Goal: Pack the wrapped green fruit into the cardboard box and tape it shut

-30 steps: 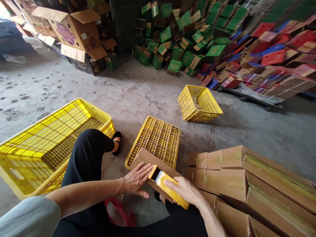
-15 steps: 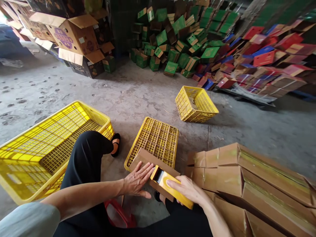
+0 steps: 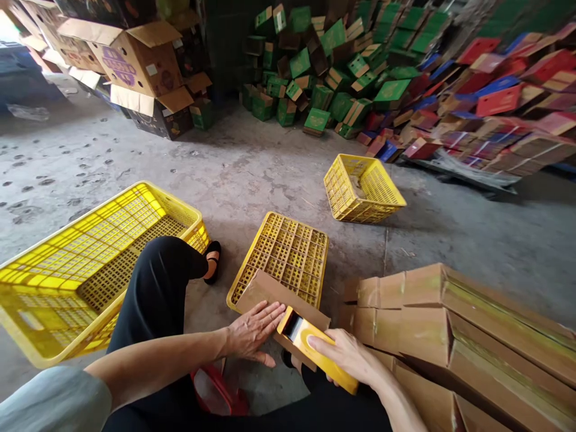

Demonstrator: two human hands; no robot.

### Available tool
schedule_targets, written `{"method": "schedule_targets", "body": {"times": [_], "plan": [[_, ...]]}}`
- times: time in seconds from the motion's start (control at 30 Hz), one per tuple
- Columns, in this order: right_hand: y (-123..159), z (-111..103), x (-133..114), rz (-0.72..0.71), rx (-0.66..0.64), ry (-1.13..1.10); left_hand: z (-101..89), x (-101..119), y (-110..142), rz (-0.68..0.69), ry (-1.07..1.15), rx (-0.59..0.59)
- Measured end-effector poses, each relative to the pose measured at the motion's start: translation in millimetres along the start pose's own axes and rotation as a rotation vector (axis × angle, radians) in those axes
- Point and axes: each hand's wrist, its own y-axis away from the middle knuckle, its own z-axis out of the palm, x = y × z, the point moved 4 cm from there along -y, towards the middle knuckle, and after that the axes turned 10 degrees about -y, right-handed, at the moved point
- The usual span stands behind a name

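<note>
A brown cardboard box (image 3: 265, 288) rests partly on an upturned yellow crate (image 3: 288, 255) in front of my knees. My left hand (image 3: 252, 331) lies flat on the box with fingers spread, pressing it down. My right hand (image 3: 348, 355) is wrapped round a yellow tape dispenser (image 3: 310, 345), whose front end sits on the box just right of my left fingertips.
A large yellow crate (image 3: 94, 258) stands at my left, a smaller tipped yellow crate (image 3: 362, 189) lies farther off. Stacked brown cartons (image 3: 450, 330) rise at my right. Piles of green, red and blue boxes (image 3: 405, 78) line the back. A red object (image 3: 216, 390) lies under my leg.
The tape dispenser and my right hand have slid a little toward me along the box. My left hand stays flat on the cardboard.
</note>
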Motion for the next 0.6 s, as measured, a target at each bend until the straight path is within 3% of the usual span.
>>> {"method": "schedule_targets", "body": {"times": [0.3, 0.6], "plan": [[5, -1, -2, 0.026, 0.016, -0.109, -10.1, 1, -8, -0.024, 0.046, -0.003], [1, -2, 9, 0.03, -0.052, -0.202, -19.3, -63, -32, 0.014, -0.04, -0.191]]}}
